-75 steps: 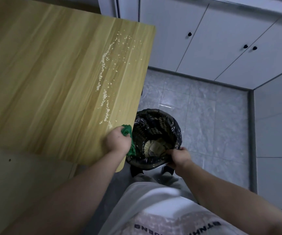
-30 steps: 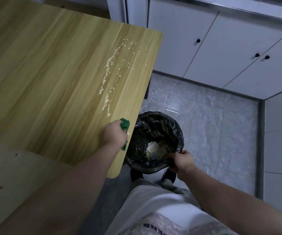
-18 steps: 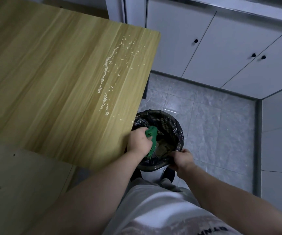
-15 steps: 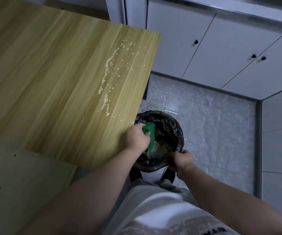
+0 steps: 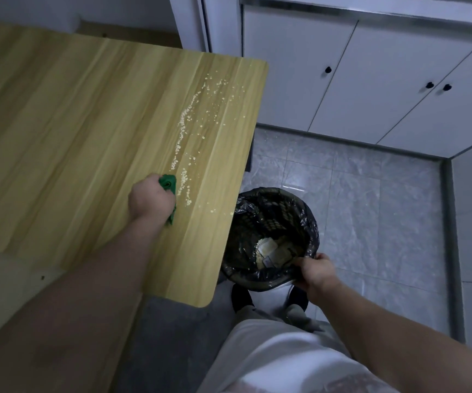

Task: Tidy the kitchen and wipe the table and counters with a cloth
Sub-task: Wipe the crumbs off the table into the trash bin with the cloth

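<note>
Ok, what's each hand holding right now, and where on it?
Left hand clutches the bunched green cloth in its fist on the table. Right hand grips the bin by its near rim.

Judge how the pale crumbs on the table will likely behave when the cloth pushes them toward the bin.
The crumbs look loose and light, so they probably scatter rather than slide together. Stray ones near the table edge may miss the bin.
</note>
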### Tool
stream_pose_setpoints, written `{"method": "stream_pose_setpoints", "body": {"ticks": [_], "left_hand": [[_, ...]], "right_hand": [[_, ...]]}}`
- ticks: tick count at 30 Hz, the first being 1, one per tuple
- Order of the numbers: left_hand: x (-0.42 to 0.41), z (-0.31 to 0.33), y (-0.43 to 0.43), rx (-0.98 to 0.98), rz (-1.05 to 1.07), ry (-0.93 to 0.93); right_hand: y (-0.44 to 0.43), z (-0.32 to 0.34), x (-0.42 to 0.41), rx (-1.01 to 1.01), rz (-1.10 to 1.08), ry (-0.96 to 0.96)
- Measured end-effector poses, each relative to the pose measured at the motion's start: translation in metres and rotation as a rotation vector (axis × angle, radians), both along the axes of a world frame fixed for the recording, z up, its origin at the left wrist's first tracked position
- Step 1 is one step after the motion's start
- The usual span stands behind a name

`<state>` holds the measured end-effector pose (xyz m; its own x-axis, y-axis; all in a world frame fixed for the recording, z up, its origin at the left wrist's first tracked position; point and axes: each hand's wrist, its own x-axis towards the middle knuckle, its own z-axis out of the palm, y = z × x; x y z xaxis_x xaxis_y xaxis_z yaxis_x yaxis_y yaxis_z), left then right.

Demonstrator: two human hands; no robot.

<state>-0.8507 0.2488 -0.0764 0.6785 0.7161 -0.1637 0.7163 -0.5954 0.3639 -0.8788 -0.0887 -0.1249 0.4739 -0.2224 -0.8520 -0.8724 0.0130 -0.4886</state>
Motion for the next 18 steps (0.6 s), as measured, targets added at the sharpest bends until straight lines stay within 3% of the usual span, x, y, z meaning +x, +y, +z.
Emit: {"method": "stream_pose_setpoints", "body": {"ticks": [6, 11, 18], "left_hand": [[0.013, -0.018, 0.012, -0.064, 0.017, 0.091], [0.013, -0.033, 0.004, -0.123, 0.056, 0.044], [0.009, -0.036, -0.033, -0.233, -0.070, 0.009]], "right_hand": [[0.001, -0.004, 0.005, -0.016, -0.003, 0.004], [0.002, -0.006, 0.005, 0.003, -0.026, -0.005], [0.006, -0.002, 0.007, 0.012, -0.041, -0.006]]}}
